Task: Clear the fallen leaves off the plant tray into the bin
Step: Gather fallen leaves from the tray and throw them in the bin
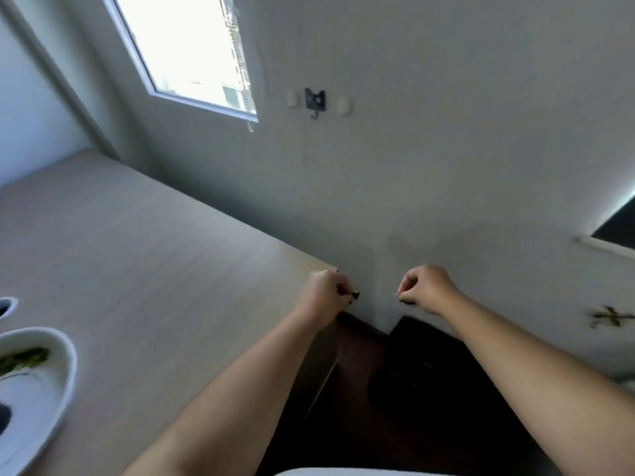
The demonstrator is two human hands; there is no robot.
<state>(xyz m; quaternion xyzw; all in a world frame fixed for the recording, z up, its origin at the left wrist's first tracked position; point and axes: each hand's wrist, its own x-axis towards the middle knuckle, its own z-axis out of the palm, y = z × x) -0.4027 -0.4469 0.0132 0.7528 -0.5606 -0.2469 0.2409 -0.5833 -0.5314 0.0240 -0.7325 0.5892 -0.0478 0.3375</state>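
- Left hand [323,290] pinched on small dark bit [354,295] past smooth pale wooden table [137,242]
- Right hand [424,286] fingers curled together, contents unclear
- Glossy white oval tray [67,355] holding green leaves [24,359]

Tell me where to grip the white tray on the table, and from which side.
Take the white tray by its raised right rim, reaching in from the right across the bare table. That rounded edge faces the hands and is bare; the green leaves lie further left inside.
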